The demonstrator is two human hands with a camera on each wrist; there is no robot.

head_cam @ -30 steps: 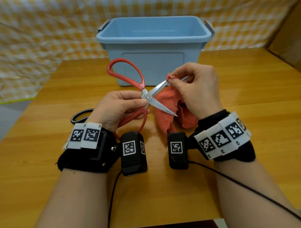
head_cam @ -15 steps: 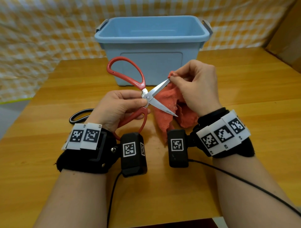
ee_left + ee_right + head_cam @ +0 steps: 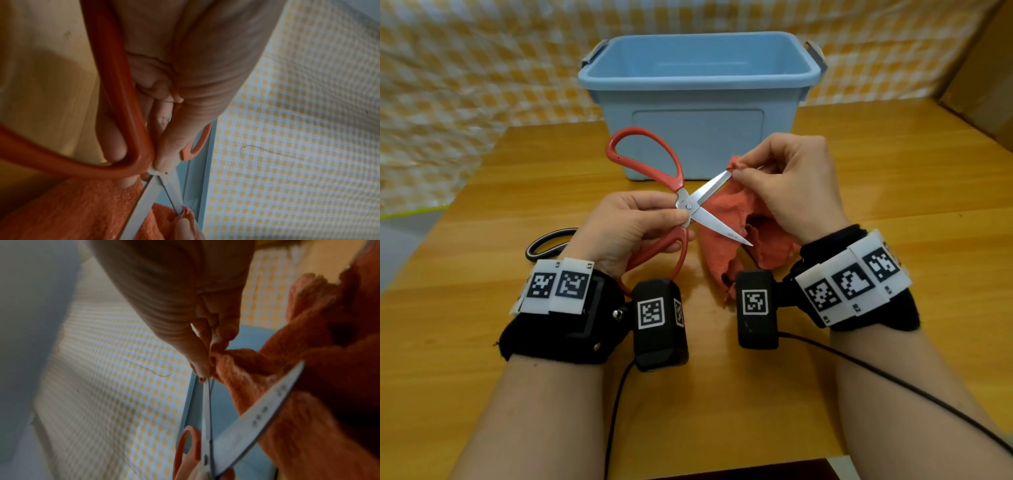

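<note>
My left hand (image 3: 640, 219) grips red-handled scissors (image 3: 685, 205) near the pivot, with the blades spread wide apart. The lower red handle loop (image 3: 115, 113) runs across my palm in the left wrist view. My right hand (image 3: 784, 181) pinches a fold of a red-orange cloth (image 3: 736, 219) around the tip of the upper blade (image 3: 714, 186). That pinch at the blade tip (image 3: 205, 378) shows in the right wrist view, with the cloth (image 3: 308, 386) hanging below. The lower blade (image 3: 722, 228) points right in front of the cloth.
A light blue plastic bin (image 3: 698, 102) stands open on the wooden table (image 3: 893, 171) just behind my hands. A black loop handle (image 3: 548, 243) lies on the table left of my left hand. Checked yellow fabric (image 3: 465, 85) hangs behind.
My right hand, with the cloth, has slid slightly along the upper blade near its tip. The left hand and the scissors have stayed in place.
</note>
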